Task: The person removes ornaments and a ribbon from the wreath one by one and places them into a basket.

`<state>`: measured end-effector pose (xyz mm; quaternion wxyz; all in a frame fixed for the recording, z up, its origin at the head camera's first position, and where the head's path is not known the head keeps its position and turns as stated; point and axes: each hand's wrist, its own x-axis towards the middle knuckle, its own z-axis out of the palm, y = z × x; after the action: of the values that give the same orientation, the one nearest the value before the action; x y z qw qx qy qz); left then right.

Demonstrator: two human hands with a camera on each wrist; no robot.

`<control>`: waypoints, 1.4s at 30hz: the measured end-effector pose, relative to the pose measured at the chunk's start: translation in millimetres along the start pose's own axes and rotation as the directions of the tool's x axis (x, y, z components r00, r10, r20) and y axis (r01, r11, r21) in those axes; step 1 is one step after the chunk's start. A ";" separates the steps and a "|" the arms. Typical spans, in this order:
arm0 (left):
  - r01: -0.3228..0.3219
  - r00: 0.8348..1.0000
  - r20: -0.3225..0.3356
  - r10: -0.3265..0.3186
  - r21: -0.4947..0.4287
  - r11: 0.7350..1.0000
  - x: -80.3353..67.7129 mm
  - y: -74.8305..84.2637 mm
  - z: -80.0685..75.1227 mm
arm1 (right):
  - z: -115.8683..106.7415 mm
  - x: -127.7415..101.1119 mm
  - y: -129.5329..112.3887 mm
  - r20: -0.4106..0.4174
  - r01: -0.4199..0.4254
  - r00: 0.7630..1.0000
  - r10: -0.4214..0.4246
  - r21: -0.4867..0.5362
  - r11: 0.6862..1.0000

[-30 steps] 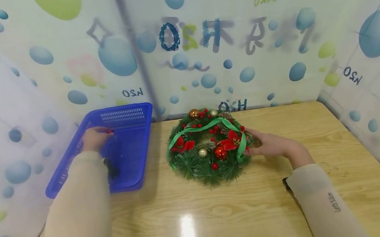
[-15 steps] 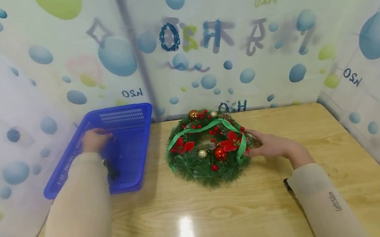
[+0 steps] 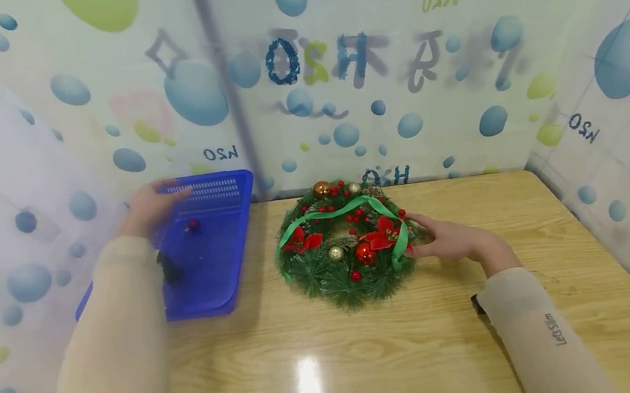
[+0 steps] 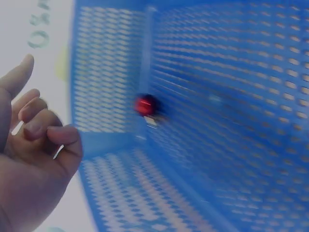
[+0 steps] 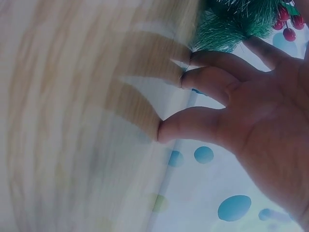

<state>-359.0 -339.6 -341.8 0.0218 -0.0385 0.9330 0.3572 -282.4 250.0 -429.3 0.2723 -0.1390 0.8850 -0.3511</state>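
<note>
Step in hand: judged a drop-off; the left hand (image 3: pixel 148 208) hovered above the blue basket (image 3: pixel 228 186), fingers loosely curled, holding nothing.
Berry: the red berry (image 3: pixel 192 226) lay inside the basket, just below and beyond that hand's fingertips.
Right hand (image 3: pixel 450 241): fingers extended, touching the wreath (image 3: pixel 343 243) at its right edge (steadying, apparently).
Next move: likely calls for another pick from the wreath.

Right sleeve (image 3: pixel 547 338): "LetsSlim"; backdrop (image 3: pixel 331 58): mirrored "H2O"
</note>
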 end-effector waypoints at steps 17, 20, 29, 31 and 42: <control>-0.347 0.903 0.310 0.297 0.120 0.930 -75.1 162.7 51.5 | 1.3 -2.9 5.3 0.012 -0.001 1.000 0.001 0.052 0.999; -0.389 0.878 0.346 0.331 0.113 0.914 -98.1 176.4 74.7 | -0.1 -3.5 4.8 0.011 0.004 1.000 -0.004 0.051 0.999; -0.375 0.844 0.446 0.298 0.094 0.922 -123.8 167.9 156.1 | -3.5 -1.8 4.7 0.018 -0.003 1.000 0.002 0.070 0.998; -0.365 0.848 0.449 0.282 0.107 0.925 -123.0 160.6 169.9 | -2.9 -0.9 5.0 0.019 -0.001 1.000 0.000 0.074 0.997; -0.318 0.869 0.427 0.249 0.097 0.943 -117.1 144.8 197.4 | 0.1 0.8 2.9 0.032 0.004 0.999 -0.006 0.065 0.998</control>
<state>-252.4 -93.6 -384.3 0.1667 0.1768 0.9292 0.2786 -283.2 251.8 -431.8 0.2900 -0.1382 0.8683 -0.3780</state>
